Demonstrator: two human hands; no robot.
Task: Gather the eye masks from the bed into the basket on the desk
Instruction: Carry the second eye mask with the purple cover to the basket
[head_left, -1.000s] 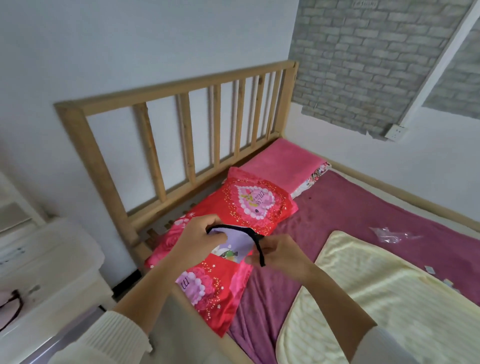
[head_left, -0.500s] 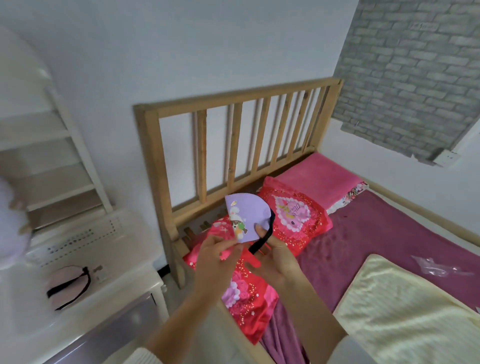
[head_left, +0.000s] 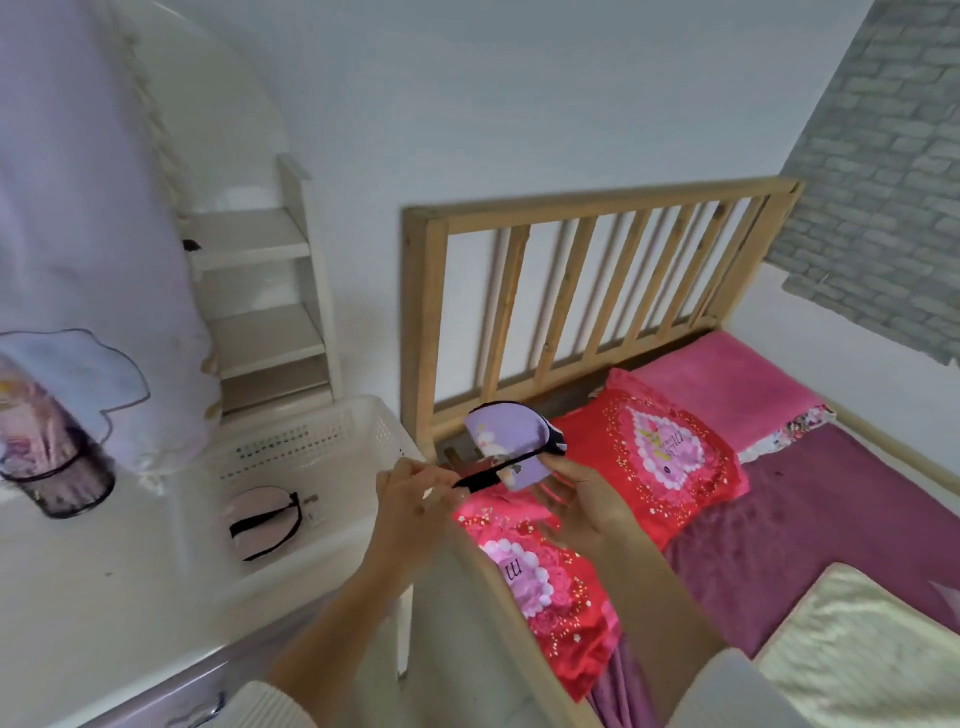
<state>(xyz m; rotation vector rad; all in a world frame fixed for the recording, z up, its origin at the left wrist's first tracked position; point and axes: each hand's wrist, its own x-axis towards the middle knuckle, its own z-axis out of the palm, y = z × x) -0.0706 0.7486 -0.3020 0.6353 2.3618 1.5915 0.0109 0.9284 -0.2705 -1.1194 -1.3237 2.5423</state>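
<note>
A lilac eye mask (head_left: 506, 439) with a cartoon print and a black strap is held up in front of the wooden headboard, above the bed's edge. My right hand (head_left: 582, 499) grips its lower right side. My left hand (head_left: 410, 496) pinches the black strap stretched out to the left. A white perforated basket (head_left: 332, 431) stands on the white desk to the left of my hands. Inside the basket lies a pale pink eye mask (head_left: 262, 522) with a black strap.
The wooden headboard (head_left: 587, 208) and bed rail stand between desk and mattress. Red patterned pillows (head_left: 660, 462), a pink pillow (head_left: 727, 384), a purple sheet and a yellow blanket (head_left: 862, 644) cover the bed. A dark cup (head_left: 62, 467), a white cushion and white shelves (head_left: 260, 291) stand on the desk.
The view has swung left, bringing the desk and basket into sight. Both hands have carried the lilac mask left, toward the basket, and the left hand now holds the strap pulled out.
</note>
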